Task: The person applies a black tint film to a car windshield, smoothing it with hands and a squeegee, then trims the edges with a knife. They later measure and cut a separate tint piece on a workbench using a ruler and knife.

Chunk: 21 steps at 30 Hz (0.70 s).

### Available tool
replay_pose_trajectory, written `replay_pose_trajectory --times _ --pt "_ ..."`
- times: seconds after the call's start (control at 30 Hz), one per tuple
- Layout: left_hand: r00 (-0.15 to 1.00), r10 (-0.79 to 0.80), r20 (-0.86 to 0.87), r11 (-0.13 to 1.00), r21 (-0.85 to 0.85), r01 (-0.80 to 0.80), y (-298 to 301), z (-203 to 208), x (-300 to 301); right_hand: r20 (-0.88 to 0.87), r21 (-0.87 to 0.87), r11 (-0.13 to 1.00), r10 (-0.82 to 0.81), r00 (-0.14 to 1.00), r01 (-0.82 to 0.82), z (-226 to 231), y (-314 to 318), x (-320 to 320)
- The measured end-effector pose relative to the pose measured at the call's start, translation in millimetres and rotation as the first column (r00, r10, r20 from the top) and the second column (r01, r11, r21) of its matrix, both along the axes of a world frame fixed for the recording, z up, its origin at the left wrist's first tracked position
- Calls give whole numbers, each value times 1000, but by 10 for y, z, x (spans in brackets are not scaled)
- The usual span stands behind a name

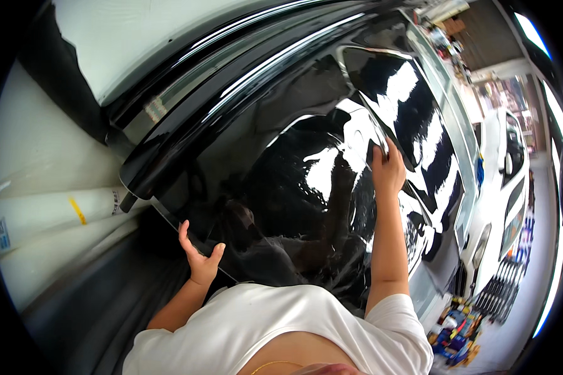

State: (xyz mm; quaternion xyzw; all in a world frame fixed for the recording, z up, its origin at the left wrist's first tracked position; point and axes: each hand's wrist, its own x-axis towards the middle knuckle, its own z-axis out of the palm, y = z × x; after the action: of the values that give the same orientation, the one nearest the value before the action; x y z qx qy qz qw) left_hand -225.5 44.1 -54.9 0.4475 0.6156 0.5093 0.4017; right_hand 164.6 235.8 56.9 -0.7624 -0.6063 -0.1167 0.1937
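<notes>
A glossy black film sheet (306, 206) lies draped over the dark car body in front of me. My left hand (200, 256) is raised at the sheet's near left edge, fingers spread, thumb and forefinger by the edge. My right hand (386, 167) reaches forward and presses a small dark flat tool (374, 150) against the film near a curved panel line. Reflections of my arms and head show in the shiny surface.
White rolls of material (50, 215) lie on the left. A white car (500, 187) stands on the right, with a toolbox and coloured items (456, 328) on the floor beside it. Shelves with goods (447, 37) are far back.
</notes>
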Motion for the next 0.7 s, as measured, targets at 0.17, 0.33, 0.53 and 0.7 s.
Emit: replay_pose_trajectory --times 0.17,0.33,0.53,0.7 --pt "1000 2 17 999 -45 -1 43 161 36 -84 -45 938 -347 934 344 -52 -1561 587" --pt "997 -67 -45 997 33 68 34 97 5 -20 -20 712 -702 711 702 -349 -3391 1310" --pt "995 4 -101 1000 20 -2 -14 198 65 -11 -207 555 -825 566 805 -604 -4712 1243" --pt "975 143 -173 989 0 -145 -10 159 163 -104 -48 672 -739 665 739 -678 -5096 1141"
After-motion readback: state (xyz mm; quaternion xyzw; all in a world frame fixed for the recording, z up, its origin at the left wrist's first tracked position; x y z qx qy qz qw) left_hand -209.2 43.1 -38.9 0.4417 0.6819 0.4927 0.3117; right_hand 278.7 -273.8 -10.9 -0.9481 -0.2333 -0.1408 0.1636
